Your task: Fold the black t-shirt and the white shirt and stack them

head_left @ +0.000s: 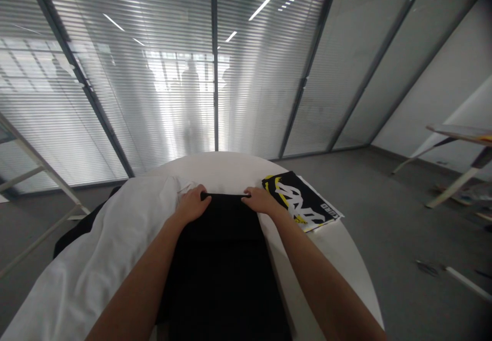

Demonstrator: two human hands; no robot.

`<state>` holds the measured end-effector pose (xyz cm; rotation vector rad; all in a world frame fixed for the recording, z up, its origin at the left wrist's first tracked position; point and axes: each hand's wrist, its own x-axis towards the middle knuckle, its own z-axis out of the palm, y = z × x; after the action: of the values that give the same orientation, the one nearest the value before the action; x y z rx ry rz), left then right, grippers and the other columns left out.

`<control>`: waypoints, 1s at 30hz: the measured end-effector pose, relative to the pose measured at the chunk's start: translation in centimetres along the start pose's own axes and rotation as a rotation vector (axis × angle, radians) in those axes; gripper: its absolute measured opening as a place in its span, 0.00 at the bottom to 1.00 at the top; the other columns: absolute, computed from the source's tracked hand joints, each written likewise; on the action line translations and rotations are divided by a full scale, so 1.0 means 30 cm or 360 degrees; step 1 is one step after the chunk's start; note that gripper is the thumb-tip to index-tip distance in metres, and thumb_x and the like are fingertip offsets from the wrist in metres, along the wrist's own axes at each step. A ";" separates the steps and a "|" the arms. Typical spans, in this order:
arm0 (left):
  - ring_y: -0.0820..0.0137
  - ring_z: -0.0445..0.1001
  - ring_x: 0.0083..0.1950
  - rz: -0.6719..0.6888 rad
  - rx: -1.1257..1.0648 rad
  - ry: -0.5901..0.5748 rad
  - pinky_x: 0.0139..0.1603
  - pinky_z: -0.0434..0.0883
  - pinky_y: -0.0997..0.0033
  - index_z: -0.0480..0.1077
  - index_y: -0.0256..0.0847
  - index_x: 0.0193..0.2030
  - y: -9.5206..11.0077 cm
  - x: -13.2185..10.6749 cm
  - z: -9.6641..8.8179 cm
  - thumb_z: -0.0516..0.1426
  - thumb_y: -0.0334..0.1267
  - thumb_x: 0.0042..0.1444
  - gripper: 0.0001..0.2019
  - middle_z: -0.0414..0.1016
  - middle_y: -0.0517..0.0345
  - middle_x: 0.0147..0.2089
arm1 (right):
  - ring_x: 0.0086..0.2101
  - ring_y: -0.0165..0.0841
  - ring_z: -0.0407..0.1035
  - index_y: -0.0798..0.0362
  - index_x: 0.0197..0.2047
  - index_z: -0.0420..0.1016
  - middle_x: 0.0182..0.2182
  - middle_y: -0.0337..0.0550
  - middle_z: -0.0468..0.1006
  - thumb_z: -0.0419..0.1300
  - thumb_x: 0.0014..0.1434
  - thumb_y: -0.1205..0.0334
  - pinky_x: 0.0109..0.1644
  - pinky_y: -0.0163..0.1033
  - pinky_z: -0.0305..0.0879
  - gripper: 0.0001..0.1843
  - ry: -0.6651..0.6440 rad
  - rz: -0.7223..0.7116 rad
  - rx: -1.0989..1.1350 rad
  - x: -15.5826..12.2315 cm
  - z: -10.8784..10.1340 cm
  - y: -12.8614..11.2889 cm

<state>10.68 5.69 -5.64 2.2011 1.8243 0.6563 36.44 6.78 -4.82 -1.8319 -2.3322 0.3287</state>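
A black folded cloth (226,269), probably a garment, lies lengthwise on the white round table (215,164) in front of me. My left hand (193,204) pinches its far left corner between thumb and fingers. At the far right corner, my right hand (260,199) grips the same edge, thumb on top. Between the hands the far edge runs nearly straight. Beside my right hand is a folded black piece (300,200) with white and yellow graphics, flat on the table. A rumpled white cloth (119,233) lies close along my left forearm.
Some dark material (82,228) shows beneath the white cloth. A pale metal frame (42,167) stands at the left. Behind the table is a glass partition with blinds (184,100). Another table (461,133) stands at the right, with loose items on the grey floor (403,243).
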 end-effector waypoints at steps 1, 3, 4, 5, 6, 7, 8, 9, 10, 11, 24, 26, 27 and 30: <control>0.59 0.74 0.48 -0.0002 -0.0104 -0.0001 0.53 0.67 0.57 0.70 0.43 0.41 -0.007 0.005 -0.010 0.54 0.45 0.57 0.10 0.77 0.51 0.42 | 0.51 0.40 0.71 0.59 0.57 0.73 0.52 0.54 0.77 0.57 0.60 0.54 0.56 0.39 0.62 0.25 -0.0033 -0.0011 0.0046 0.002 -0.009 0.010; 0.62 0.75 0.45 0.0010 -0.0315 -0.0044 0.52 0.69 0.60 0.71 0.43 0.38 -0.026 0.014 -0.031 0.55 0.41 0.54 0.08 0.78 0.53 0.41 | 0.51 0.40 0.71 0.61 0.60 0.70 0.53 0.55 0.76 0.60 0.58 0.55 0.56 0.38 0.62 0.29 -0.0085 -0.0011 0.0136 0.004 -0.021 0.027; 0.62 0.76 0.45 0.0016 -0.0418 -0.0087 0.51 0.70 0.62 0.71 0.43 0.38 -0.038 0.017 -0.040 0.55 0.38 0.52 0.08 0.78 0.54 0.41 | 0.51 0.41 0.71 0.62 0.60 0.71 0.54 0.56 0.76 0.61 0.56 0.56 0.56 0.37 0.62 0.30 -0.0110 -0.0026 0.0170 0.005 -0.025 0.035; 0.63 0.76 0.45 0.0022 -0.0516 -0.0138 0.51 0.70 0.62 0.72 0.42 0.38 -0.052 0.020 -0.049 0.55 0.36 0.49 0.09 0.78 0.55 0.41 | 0.51 0.41 0.71 0.61 0.58 0.72 0.53 0.55 0.76 0.62 0.55 0.57 0.56 0.37 0.62 0.29 -0.0130 -0.0053 0.0193 0.007 -0.027 0.042; 0.63 0.76 0.45 0.0023 -0.0603 -0.0179 0.51 0.71 0.63 0.73 0.42 0.38 -0.066 0.022 -0.056 0.54 0.34 0.47 0.11 0.79 0.55 0.41 | 0.50 0.40 0.71 0.61 0.56 0.74 0.52 0.54 0.77 0.62 0.55 0.58 0.55 0.37 0.62 0.27 -0.0147 -0.0087 0.0217 0.009 -0.029 0.048; 0.63 0.77 0.45 0.0017 -0.0670 -0.0198 0.51 0.71 0.63 0.73 0.41 0.39 -0.080 0.024 -0.060 0.54 0.34 0.46 0.13 0.79 0.54 0.42 | 0.48 0.40 0.72 0.60 0.53 0.76 0.50 0.52 0.78 0.62 0.55 0.60 0.53 0.37 0.63 0.23 -0.0163 -0.0121 0.0246 0.011 -0.029 0.053; 0.62 0.77 0.45 0.0007 -0.0713 -0.0204 0.51 0.71 0.63 0.74 0.40 0.40 -0.093 0.025 -0.063 0.55 0.34 0.45 0.15 0.80 0.54 0.43 | 0.46 0.39 0.72 0.59 0.50 0.78 0.47 0.50 0.80 0.62 0.55 0.61 0.51 0.37 0.63 0.20 -0.0173 -0.0145 0.0283 0.013 -0.030 0.058; 0.62 0.77 0.46 -0.0006 -0.0739 -0.0202 0.51 0.71 0.62 0.75 0.39 0.41 -0.105 0.025 -0.064 0.55 0.34 0.44 0.16 0.80 0.53 0.43 | 0.44 0.37 0.73 0.59 0.48 0.79 0.44 0.49 0.81 0.61 0.55 0.62 0.49 0.36 0.64 0.18 -0.0172 -0.0156 0.0327 0.015 -0.029 0.061; 0.61 0.77 0.46 -0.0024 -0.0758 -0.0201 0.52 0.71 0.61 0.75 0.38 0.42 -0.115 0.026 -0.064 0.56 0.35 0.44 0.17 0.80 0.52 0.44 | 0.41 0.36 0.73 0.59 0.46 0.80 0.42 0.48 0.81 0.61 0.55 0.62 0.47 0.36 0.64 0.16 -0.0159 -0.0153 0.0372 0.017 -0.029 0.064; 0.60 0.77 0.46 -0.0041 -0.0777 -0.0206 0.52 0.71 0.61 0.76 0.38 0.43 -0.124 0.026 -0.063 0.57 0.37 0.44 0.18 0.80 0.51 0.45 | 0.40 0.35 0.73 0.59 0.44 0.80 0.40 0.47 0.81 0.61 0.55 0.63 0.45 0.35 0.64 0.15 -0.0136 -0.0145 0.0411 0.018 -0.029 0.065; 0.62 0.77 0.44 0.0012 -0.0861 0.0118 0.51 0.71 0.61 0.77 0.40 0.46 -0.104 0.032 -0.115 0.62 0.44 0.48 0.19 0.80 0.54 0.42 | 0.32 0.32 0.69 0.57 0.38 0.78 0.30 0.41 0.77 0.59 0.55 0.59 0.39 0.36 0.64 0.12 0.0250 -0.0130 0.0872 0.015 -0.082 0.068; 0.62 0.77 0.43 -0.0008 -0.0898 0.0133 0.50 0.71 0.62 0.76 0.40 0.46 -0.093 0.030 -0.128 0.62 0.44 0.47 0.19 0.80 0.55 0.41 | 0.32 0.32 0.68 0.56 0.38 0.77 0.30 0.41 0.77 0.59 0.54 0.57 0.38 0.36 0.63 0.13 0.0287 -0.0151 0.0901 0.011 -0.096 0.068; 0.63 0.77 0.43 -0.0015 -0.0914 0.0134 0.49 0.71 0.62 0.76 0.40 0.46 -0.088 0.029 -0.135 0.62 0.44 0.47 0.19 0.80 0.55 0.41 | 0.32 0.32 0.68 0.56 0.38 0.77 0.30 0.41 0.77 0.59 0.54 0.56 0.38 0.37 0.63 0.13 0.0295 -0.0154 0.0915 0.008 -0.104 0.068; 0.63 0.77 0.44 -0.0010 -0.0955 0.0136 0.49 0.71 0.62 0.76 0.39 0.47 -0.070 0.023 -0.163 0.63 0.44 0.47 0.20 0.80 0.55 0.41 | 0.32 0.33 0.68 0.55 0.38 0.77 0.30 0.40 0.76 0.60 0.53 0.53 0.38 0.37 0.63 0.15 0.0287 -0.0165 0.0965 -0.001 -0.129 0.068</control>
<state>6.68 6.21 -2.11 1.7844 1.4139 1.1349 39.36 7.51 -1.63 -1.3783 -1.9102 0.7269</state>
